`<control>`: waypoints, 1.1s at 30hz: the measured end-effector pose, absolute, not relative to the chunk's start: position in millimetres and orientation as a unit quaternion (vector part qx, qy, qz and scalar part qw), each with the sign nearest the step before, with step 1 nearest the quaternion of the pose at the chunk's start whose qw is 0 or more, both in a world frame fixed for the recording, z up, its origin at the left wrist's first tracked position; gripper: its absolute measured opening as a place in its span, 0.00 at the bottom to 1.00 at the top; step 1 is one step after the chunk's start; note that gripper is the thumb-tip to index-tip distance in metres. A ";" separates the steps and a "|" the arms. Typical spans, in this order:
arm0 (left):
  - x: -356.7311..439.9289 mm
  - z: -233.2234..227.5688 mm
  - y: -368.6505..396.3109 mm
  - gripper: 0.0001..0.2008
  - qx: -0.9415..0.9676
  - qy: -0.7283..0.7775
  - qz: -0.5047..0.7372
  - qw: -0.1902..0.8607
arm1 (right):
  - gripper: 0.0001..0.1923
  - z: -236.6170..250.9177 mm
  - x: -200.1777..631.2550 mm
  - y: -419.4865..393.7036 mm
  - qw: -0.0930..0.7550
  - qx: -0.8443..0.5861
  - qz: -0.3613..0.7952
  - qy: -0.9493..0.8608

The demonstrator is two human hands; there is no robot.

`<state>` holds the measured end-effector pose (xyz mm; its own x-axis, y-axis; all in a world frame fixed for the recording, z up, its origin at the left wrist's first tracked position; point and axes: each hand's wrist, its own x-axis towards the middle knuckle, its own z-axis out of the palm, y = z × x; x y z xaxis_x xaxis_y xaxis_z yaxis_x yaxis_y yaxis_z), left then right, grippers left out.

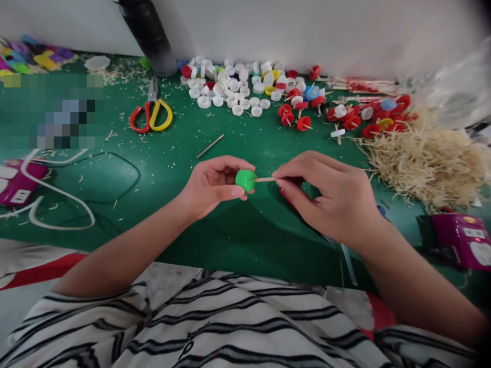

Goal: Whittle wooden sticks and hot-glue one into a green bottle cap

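Observation:
My left hand [215,186] is closed around a green bottle cap [244,180], fingers behind it and thumb along its lower edge. A small dark hole shows in the face of the cap turned to the right. From the other side, my right hand [326,191] pinches a thin wooden stick [264,179] between thumb and forefinger. The stick's tip meets the cap near that face; whether it has entered a hole I cannot tell. Under my right hand lies a red-handled tool, mostly hidden.
Scissors [151,110] and a loose thin rod [210,146] lie beyond my hands. White caps [233,87] and red caps on sticks [303,122] spread along the back. Wood shavings [433,158] and a purple box [462,240] are right; a cable [61,189] curls left.

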<state>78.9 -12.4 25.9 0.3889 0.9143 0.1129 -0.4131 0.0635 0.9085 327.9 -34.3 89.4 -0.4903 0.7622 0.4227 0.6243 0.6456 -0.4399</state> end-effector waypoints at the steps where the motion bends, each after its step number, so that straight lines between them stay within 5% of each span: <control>1: 81.6 26.5 -13.5 0.18 0.481 0.259 0.488 0.680 | 0.11 89.2 328.7 -33.8 0.304 -0.404 0.111 -0.856; 24: 77.5 10.8 -10.4 0.21 0.540 0.248 0.481 0.644 | 0.11 82.5 325.9 -42.1 0.316 -0.367 0.046 -0.874; 33: 79.8 11.6 -14.0 0.25 0.632 0.243 0.508 0.532 | 0.10 68.2 314.4 -48.8 0.333 -0.357 0.073 -0.869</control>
